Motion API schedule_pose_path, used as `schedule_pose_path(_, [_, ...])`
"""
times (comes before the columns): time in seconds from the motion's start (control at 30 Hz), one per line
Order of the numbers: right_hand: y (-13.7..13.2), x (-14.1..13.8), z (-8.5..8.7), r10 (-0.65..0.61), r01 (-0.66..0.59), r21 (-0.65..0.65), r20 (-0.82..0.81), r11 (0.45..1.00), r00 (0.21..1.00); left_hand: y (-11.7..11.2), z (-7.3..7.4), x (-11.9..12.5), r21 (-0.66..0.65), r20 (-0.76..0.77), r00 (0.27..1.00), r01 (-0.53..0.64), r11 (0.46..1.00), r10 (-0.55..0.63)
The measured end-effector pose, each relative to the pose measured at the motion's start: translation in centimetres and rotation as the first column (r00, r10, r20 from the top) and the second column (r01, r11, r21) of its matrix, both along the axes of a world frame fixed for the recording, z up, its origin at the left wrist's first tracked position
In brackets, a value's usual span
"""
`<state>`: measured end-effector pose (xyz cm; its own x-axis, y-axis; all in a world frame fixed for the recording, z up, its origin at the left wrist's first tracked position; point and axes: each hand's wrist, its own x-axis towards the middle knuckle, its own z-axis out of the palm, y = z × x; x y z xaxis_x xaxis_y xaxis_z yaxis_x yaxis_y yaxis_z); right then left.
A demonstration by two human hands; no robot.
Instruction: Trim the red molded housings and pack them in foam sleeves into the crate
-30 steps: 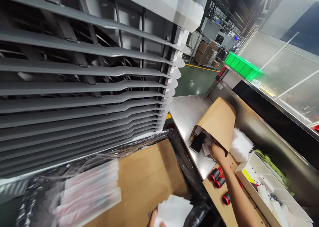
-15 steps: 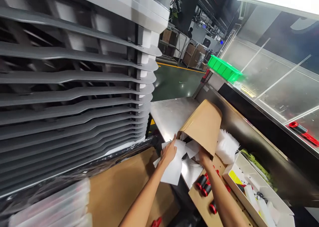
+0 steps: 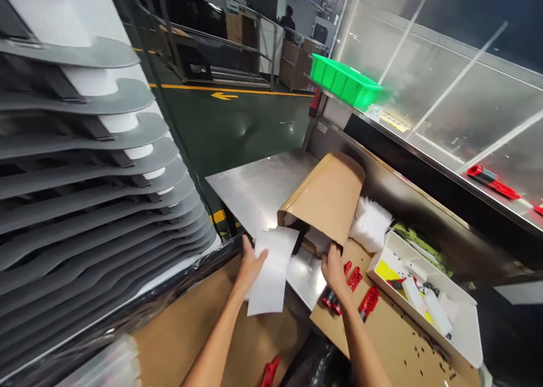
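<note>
White sheets [image 3: 274,274] were held out at the mouth of the cardboard wrap [image 3: 324,197].
From where I stood, the left hand [image 3: 251,271] pinched the sheets, just left of the mouth; the right hand [image 3: 334,267] met the mouth's right edge, its grip impossible to tell. Translucent packs [image 3: 112,364] lay at near left, seemingly finished; at least 3 red-and-black tools [image 3: 368,303] lay bare on the board [image 3: 394,347] at right, seemingly not yet covered.

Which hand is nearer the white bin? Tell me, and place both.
Right. The right hand is at the cardboard's open edge, left of the white bin; the left hand, holding white sheets, is farther left.
</note>
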<state>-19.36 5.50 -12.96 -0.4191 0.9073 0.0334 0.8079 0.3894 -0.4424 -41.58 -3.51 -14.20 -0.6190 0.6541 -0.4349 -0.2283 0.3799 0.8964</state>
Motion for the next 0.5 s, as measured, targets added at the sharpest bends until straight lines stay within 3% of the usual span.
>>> schedule_pose_path(0.07, [-4.6, 2.3, 0.5, 0.019, -0.019, 0.004, -0.071, 1.0, 0.997, -3.5, -0.4, 0.8, 0.073, 0.216, 0.976, -0.054, 0.996, 0.037])
schedule_pose_path(0.13, [-10.4, 5.9, 0.0, 0.051, -0.056, -0.029, -0.151, 0.998, 0.987, -6.5, -0.2, 2.3, 0.118, 0.438, 0.899, -0.078, 0.99, 0.019])
schedule_pose_path(0.23, [-20.1, 13.4, -2.4, 0.049, -0.125, -0.282, -0.262, 0.951, 0.964, -9.5, 1.1, 5.6, 0.156, 0.697, 0.715, -0.096, 0.983, -0.041])
schedule_pose_path(0.3, [-26.5, 18.5, -4.3, -0.073, -0.001, -0.538, -0.115, 0.843, 0.991, -10.8, 2.4, 8.5, 0.172, 0.801, 0.591, -0.078, 0.982, -0.093])
schedule_pose_path(0.4, [-34.3, 24.2, -5.9, -0.278, 0.268, -0.638, 0.088, 0.722, 0.957, -12.4, 4.1, 13.4, 0.157, 0.914, 0.384, -0.031, 0.987, -0.133])
schedule_pose_path(0.43, [-36.1, 25.4, -6.0, -0.341, 0.346, -0.64, 0.137, 0.686, 0.93, -12.9, 4.4, 14.9, 0.138, 0.92, 0.369, 0.013, 0.99, -0.133])
schedule_pose_path(0.5, [-38.4, 27.2, -5.8, -0.434, 0.464, -0.646, 0.219, 0.606, 0.874, -13.4, 4.4, 17.1, 0.096, 0.862, 0.482, 0.147, 0.984, -0.157])
